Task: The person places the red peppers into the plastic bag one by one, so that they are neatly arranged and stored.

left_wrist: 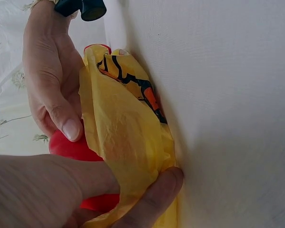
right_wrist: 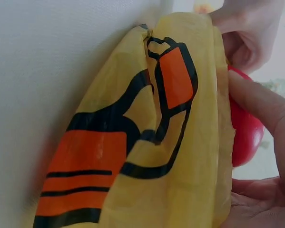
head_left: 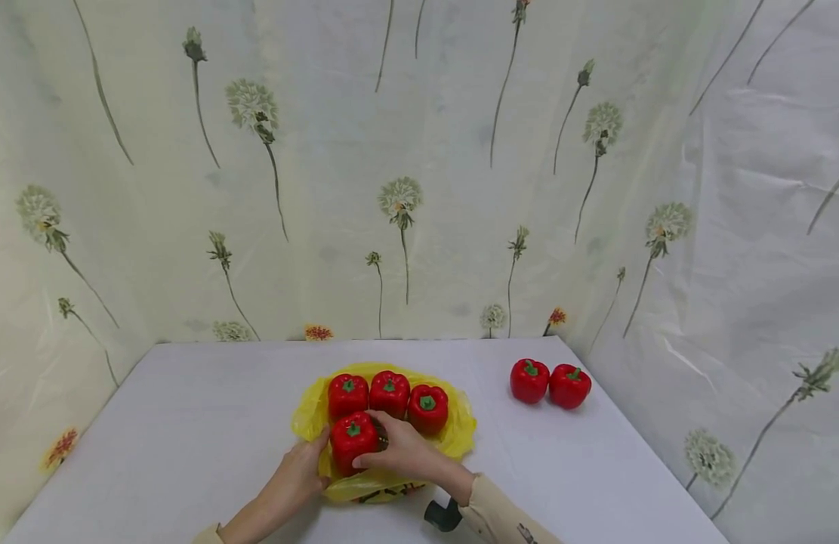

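A yellow plastic bag [head_left: 463,419] lies spread on the table, with several red bell peppers [head_left: 389,393] on it or inside its opening. At its near side, my right hand [head_left: 407,452] grips the front bell pepper [head_left: 352,438], thumb in front and fingers behind. My left hand [head_left: 298,470] is at the bag's left edge beside that pepper. The left wrist view shows my left hand [left_wrist: 154,197] pinching the bag's yellow film [left_wrist: 128,128] between thumb and fingers. In the right wrist view, the bag's printed side [right_wrist: 180,137] hides part of the held pepper [right_wrist: 247,126].
Two more red bell peppers [head_left: 550,384] stand side by side at the table's right rear. A dark cylindrical device [head_left: 444,515] shows by my right wrist. A flower-printed curtain [head_left: 337,189] hangs behind and beside the white table [head_left: 208,408].
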### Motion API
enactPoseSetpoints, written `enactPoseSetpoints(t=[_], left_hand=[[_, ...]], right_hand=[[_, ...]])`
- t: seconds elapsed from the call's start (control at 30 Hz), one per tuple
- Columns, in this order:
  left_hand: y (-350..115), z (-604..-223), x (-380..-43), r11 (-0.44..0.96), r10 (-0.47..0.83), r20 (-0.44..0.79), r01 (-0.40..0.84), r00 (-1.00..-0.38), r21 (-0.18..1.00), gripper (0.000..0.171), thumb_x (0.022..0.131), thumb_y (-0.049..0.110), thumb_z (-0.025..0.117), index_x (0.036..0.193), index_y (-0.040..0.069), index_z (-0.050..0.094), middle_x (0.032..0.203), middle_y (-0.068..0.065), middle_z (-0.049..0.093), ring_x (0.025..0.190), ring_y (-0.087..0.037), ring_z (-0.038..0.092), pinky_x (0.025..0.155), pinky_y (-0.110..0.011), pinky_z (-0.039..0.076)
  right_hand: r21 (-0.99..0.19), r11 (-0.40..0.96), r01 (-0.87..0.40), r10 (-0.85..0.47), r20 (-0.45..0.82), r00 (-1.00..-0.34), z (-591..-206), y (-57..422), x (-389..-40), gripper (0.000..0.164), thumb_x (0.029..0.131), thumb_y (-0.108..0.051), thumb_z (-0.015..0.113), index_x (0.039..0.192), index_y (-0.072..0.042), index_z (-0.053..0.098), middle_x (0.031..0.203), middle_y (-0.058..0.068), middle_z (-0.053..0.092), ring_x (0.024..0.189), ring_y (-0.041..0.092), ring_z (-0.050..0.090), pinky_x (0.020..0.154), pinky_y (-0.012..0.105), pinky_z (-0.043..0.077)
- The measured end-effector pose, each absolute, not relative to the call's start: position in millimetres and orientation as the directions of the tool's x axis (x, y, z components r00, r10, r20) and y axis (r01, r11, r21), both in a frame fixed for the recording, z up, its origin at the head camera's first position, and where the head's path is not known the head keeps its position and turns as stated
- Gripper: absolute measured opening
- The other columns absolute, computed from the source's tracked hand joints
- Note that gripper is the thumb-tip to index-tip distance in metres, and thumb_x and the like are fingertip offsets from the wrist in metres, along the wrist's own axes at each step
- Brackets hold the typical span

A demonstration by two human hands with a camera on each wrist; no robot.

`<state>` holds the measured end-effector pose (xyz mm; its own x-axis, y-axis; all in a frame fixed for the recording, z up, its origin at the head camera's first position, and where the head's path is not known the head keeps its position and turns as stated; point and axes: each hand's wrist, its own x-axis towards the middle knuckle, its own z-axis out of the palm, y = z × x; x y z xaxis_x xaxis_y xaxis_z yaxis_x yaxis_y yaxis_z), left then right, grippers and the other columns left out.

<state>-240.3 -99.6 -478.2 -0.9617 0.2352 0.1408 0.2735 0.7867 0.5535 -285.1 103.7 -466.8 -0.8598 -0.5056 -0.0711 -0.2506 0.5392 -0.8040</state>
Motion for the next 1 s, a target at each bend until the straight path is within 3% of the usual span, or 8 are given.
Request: enactPoseSetpoints(t=[0.17,1.0], left_hand=[[-100,-479,-240,0.782,0.236,0.148,0.278,-0.960,0.558,0.075,0.064,-0.012,0.079,0.131,-0.016,0.047,0.125,-0.032,0.058,0.110,-0.043,0.060,0.086,-0.048,0.055],[-99,-478,-241,0.787,0.219,0.138,0.259,-0.966,0.561,0.074,0.063,-0.011,0.080,0.129,-0.018,0.048,0.122,-0.033,0.059,0.111,-0.045,0.059,0.085,-0.048,0.055]], right_hand=[[-0.772,0.569,-0.283,-0.522,-0.072,-0.850,-464,107,-286,0.084,0.078,-0.041,0.078,0.145,-0.009,0.039,0.137,0.005,0.057,0.121,0.022,0.057,0.093,0.038,0.055],[-0.853,0.428,-0.300,-0.539,0.025,-0.842,-436,130,-286,0.084,0.080,-0.040,0.076,0.148,-0.014,0.034,0.144,0.009,0.048,0.131,0.029,0.049,0.105,0.043,0.046]])
